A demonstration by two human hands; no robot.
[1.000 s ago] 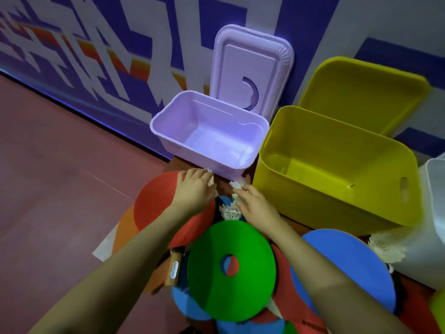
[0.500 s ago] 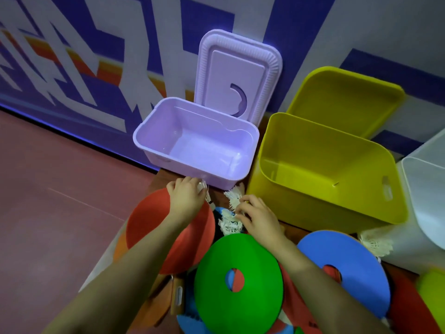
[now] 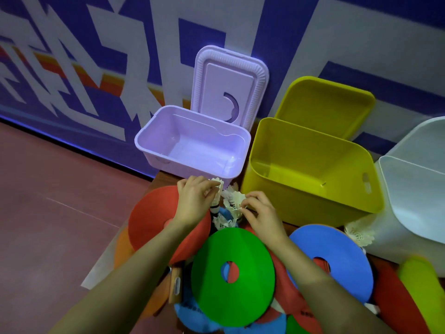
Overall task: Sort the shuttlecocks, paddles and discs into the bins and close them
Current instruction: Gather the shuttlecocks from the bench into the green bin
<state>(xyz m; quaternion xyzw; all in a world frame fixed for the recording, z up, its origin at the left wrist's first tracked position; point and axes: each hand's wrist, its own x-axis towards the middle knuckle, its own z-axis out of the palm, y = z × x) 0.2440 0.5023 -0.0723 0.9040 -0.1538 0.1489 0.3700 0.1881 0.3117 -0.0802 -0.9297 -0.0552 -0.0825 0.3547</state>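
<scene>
Shuttlecocks [image 3: 232, 201], featherlight and easily crushed, are lying at twelve o'clock of the green disc [image 3: 232, 276], where the left hand [image 3: 195, 201] and right hand [image 3: 261, 213] are each pinching one, best taken by the cork base.

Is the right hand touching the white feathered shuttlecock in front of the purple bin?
Touching. The head view shows the right hand with fingertips pinching the feathers of the white feathered shuttlecock; no gap shows.

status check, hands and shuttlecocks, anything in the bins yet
Left hand grips a shuttlecock. Right hand pinches another shuttlecock. Purple bin and yellow bin open, both empty. Path clear.
</scene>
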